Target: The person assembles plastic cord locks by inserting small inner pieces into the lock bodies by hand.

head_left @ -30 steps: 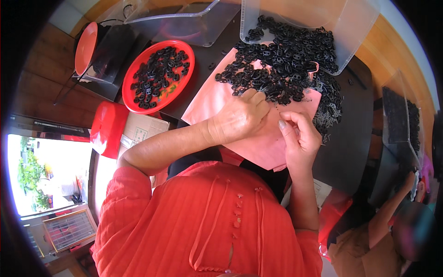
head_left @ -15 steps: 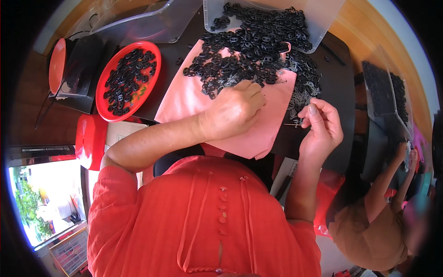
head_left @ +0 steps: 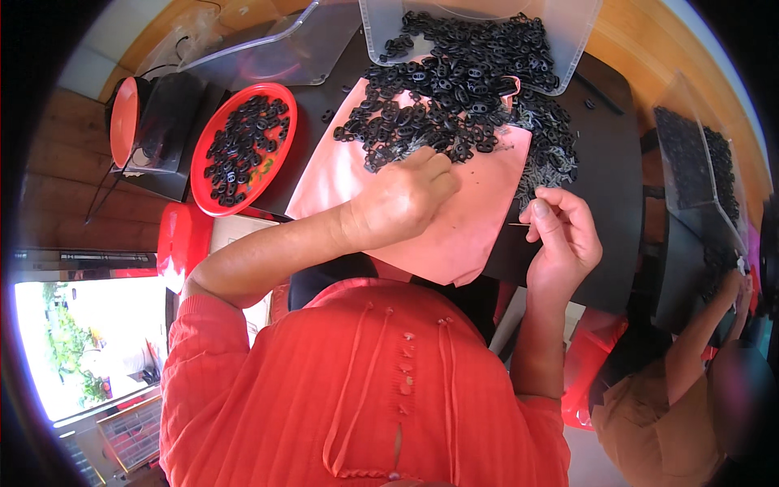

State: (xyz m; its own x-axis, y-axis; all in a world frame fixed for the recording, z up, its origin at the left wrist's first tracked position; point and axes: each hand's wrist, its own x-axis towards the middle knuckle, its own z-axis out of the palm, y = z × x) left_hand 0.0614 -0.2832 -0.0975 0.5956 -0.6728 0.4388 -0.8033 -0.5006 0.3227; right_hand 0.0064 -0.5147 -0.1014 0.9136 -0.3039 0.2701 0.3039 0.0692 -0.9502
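Note:
My left hand [head_left: 406,199] is over the pink cloth [head_left: 442,252], knuckles up. Its fingers are curled closed at the near edge of a heap of small black oval pieces with two holes [head_left: 406,126]; whatever they hold is hidden under them. To the right, beyond the cloth's edge, my right hand [head_left: 566,243] pinches a thin pale needle-like rod [head_left: 518,224] between thumb and forefinger, its end pointing left toward the cloth. Just beyond that hand, small clear-grey slender pieces [head_left: 535,174] lie piled on the dark table.
A red oval tray [head_left: 286,150] holds more black pieces at the left. At the back, a clear plastic bin [head_left: 375,40] lies tipped with black pieces spilling out. Another clear bin [head_left: 706,183] stands at the right, near a co-worker in brown [head_left: 657,422]. A red container [head_left: 182,243] sits at the left.
The whole view has shifted slightly, moving the table items a little to the right and down in the picture. Both hands keep nearly the same pose, the rod still pinched in my right.

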